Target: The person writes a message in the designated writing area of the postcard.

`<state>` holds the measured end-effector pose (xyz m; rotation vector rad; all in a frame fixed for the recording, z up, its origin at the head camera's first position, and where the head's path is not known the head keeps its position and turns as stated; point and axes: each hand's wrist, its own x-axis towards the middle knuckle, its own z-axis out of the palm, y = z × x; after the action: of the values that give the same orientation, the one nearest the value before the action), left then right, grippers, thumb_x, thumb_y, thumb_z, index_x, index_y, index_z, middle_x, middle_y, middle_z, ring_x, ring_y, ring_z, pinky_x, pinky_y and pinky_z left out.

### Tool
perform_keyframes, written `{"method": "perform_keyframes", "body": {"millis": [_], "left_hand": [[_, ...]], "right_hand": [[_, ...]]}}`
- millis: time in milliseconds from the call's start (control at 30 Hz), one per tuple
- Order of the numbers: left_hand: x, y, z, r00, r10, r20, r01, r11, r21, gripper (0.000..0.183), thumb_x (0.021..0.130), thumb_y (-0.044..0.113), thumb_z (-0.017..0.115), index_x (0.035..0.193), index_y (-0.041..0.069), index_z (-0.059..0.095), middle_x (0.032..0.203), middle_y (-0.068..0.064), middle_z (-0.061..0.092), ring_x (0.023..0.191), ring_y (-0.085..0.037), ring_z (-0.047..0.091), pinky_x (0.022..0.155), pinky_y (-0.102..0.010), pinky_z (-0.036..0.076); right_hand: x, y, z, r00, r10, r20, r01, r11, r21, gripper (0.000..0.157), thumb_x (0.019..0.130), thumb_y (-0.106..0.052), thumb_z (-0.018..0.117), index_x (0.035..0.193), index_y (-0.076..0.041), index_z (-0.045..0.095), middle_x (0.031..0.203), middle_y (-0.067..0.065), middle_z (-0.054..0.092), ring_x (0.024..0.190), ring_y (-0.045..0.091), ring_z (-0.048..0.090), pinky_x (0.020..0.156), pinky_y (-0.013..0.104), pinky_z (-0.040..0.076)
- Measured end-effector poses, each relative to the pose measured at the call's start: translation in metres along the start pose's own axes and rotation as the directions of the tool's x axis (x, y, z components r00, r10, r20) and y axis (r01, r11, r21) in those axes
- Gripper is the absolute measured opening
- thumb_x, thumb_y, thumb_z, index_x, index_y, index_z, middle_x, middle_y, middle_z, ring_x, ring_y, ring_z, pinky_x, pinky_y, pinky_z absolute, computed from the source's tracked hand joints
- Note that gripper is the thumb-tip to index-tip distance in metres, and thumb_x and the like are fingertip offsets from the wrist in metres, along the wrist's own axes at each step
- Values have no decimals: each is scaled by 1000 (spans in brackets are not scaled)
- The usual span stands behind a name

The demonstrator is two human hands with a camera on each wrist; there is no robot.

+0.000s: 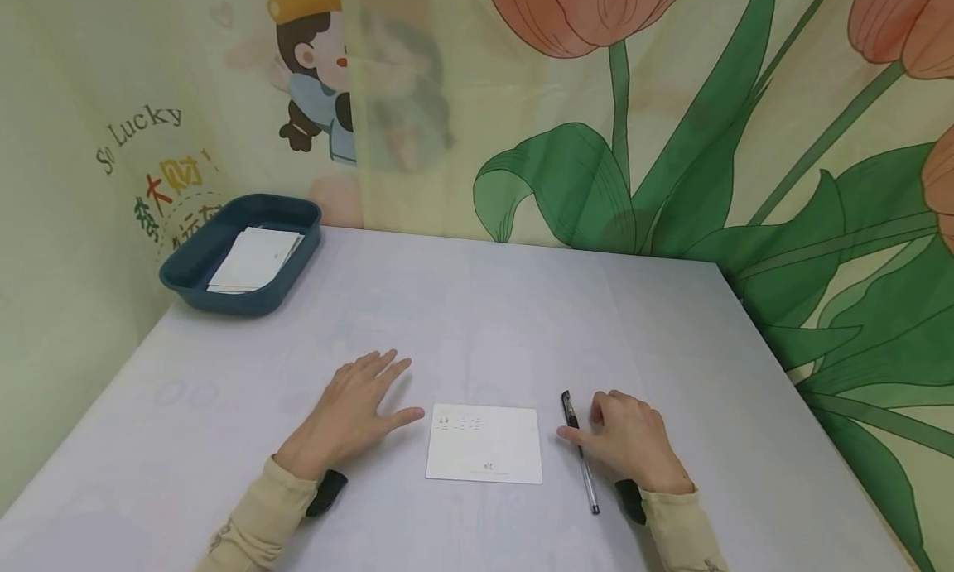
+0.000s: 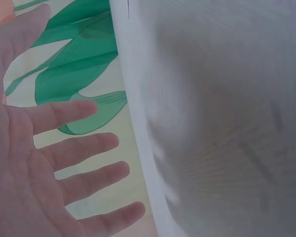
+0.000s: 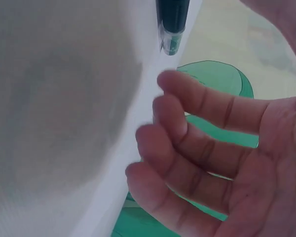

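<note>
A white card (image 1: pixel 492 446) with small printed marks lies flat on the table between the two hands. Left of it is my left hand (image 1: pixel 350 419), fingers spread and straight, its thumb pointing toward the card's upper left corner. A clear-barrelled pen (image 1: pixel 586 474) with a dark grip lies to the right of the card. My right hand (image 1: pixel 629 435) is beside the pen, its thumb reaching across above it in the head view. In the right wrist view the fingers (image 3: pixel 187 158) are loosely bent with nothing between them, and the end of the pen (image 3: pixel 173 19) shows apart from the fingertips.
A dark blue tray (image 1: pixel 246 305) holding a stack of white cards (image 1: pixel 257 257) stands at the table's back left corner. Behind the white-covered table (image 1: pixel 462 324) hangs a curtain (image 1: pixel 417 199) printed with tulips. A pale wall borders the left side.
</note>
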<state>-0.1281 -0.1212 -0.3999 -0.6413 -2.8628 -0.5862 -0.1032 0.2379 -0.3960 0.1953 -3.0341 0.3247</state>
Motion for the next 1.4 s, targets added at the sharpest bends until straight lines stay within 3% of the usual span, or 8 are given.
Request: {"method": "perform_keyframes", "body": {"millis": [400, 1033, 1233, 1400], "left_hand": [[-1, 3, 2, 998, -7, 55, 10, 999, -51, 64, 82, 46, 71, 128, 4, 60, 136, -23, 52, 125, -41, 49, 98, -58, 40], [-3, 4, 6, 999, 28, 43, -27, 999, -34, 61, 80, 43, 74, 124, 2, 63, 130, -22, 56, 121, -38, 53, 95, -55, 44], [-3, 6, 7, 999, 31, 33, -30, 998, -54, 60, 81, 42, 74, 123, 2, 62, 129, -20, 57, 120, -37, 53, 95, -54, 45], [-2, 8, 8, 997, 73, -34, -76, 994, -82, 59, 80, 38, 77, 122, 0, 63, 125, -16, 61, 116, -32, 58, 93, -49, 49]], "right_hand": [[-2, -4, 1, 993, 8, 115, -18, 996, 89, 37, 70, -37, 84, 62, -15, 55, 57, -7, 49, 55, 11, 46, 52, 28, 38], [-6, -13, 3, 993, -2, 116, -14, 990, 140, 25, 78, -16, 78, 62, -13, 59, 56, -7, 50, 50, 8, 44, 46, 22, 36], [-6, -23, -1, 995, -71, 63, 61, 986, 155, 21, 79, -15, 77, 65, -13, 61, 55, -10, 50, 49, 5, 42, 47, 21, 36], [-2, -32, 2, 974, -216, -65, 224, 964, 146, 17, 76, -11, 78, 69, -11, 63, 57, -11, 47, 51, 2, 38, 47, 18, 34]]}}
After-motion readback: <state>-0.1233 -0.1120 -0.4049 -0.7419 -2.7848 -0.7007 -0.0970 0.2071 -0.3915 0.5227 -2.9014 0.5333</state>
